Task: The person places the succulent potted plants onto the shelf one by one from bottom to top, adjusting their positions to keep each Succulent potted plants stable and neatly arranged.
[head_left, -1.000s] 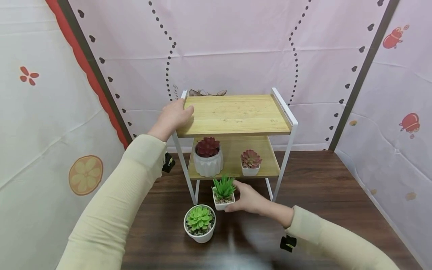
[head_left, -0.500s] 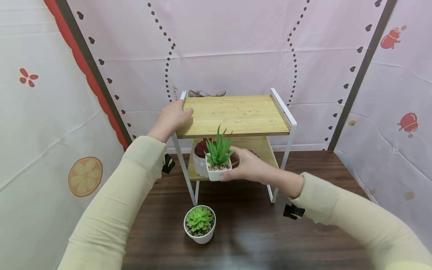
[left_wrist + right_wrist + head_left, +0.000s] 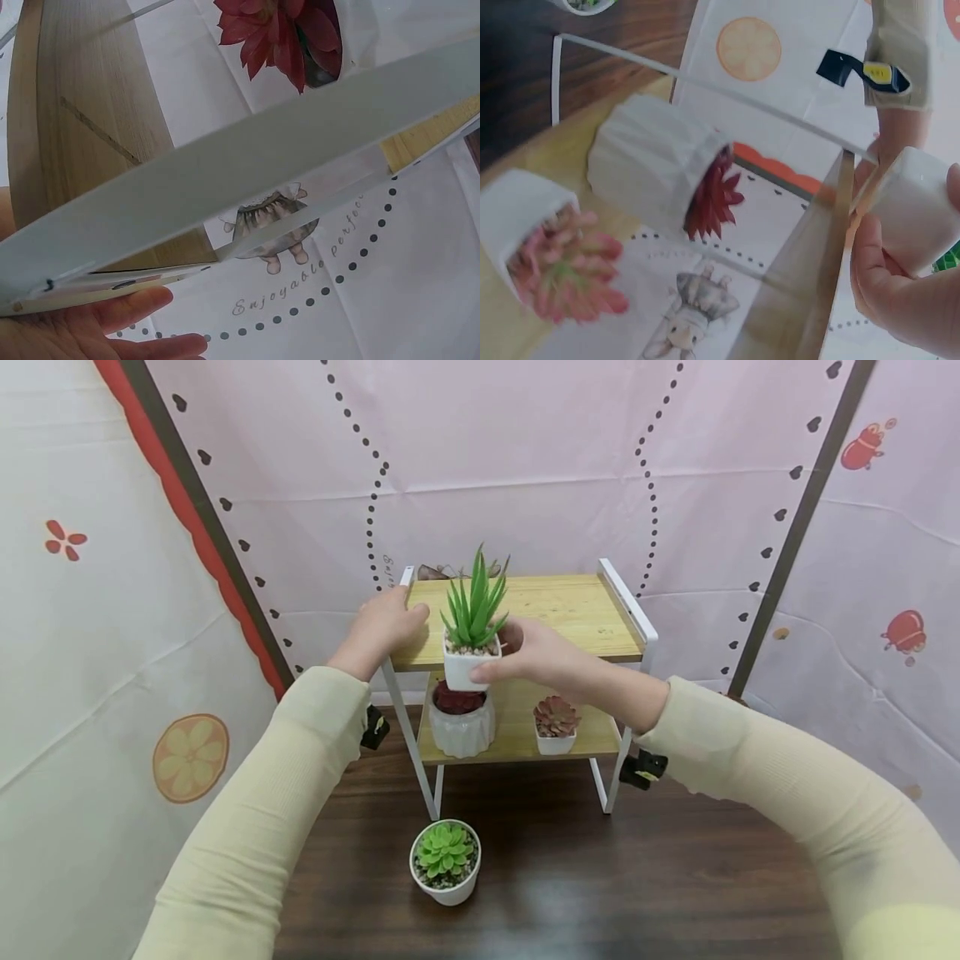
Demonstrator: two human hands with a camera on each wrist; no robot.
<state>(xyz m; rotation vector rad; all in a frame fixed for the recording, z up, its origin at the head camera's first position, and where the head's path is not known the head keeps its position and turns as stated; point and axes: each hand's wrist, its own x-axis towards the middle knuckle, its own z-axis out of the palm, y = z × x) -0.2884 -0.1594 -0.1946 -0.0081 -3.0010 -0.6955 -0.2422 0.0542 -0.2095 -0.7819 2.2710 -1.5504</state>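
Observation:
My right hand [image 3: 543,658] grips a small square white pot with a spiky green succulent [image 3: 471,668], holding it upright in the air before the top board's front edge. Thumb and fingers lie on opposite sides of the pot [image 3: 911,214] in the right wrist view. My left hand [image 3: 382,625] holds the left edge of the two-tier shelf [image 3: 555,610], thumb over the wooden top, fingers [image 3: 127,307] outside the white rail. On the lower tier stand a dark red succulent in a ribbed white pot [image 3: 463,731] and a pink succulent in a small white pot [image 3: 555,743].
A light green succulent in a round white pot [image 3: 447,889] stands on the dark wooden table [image 3: 600,893], in front of the shelf's left leg. White shelf legs [image 3: 408,735] frame the lower tier. Patterned cloth [image 3: 510,443] hangs behind and at both sides.
My right hand has lifted the spiky green succulent from near the round pot, up past the lower tier to the top board's height. My left hand stays on the shelf edge.

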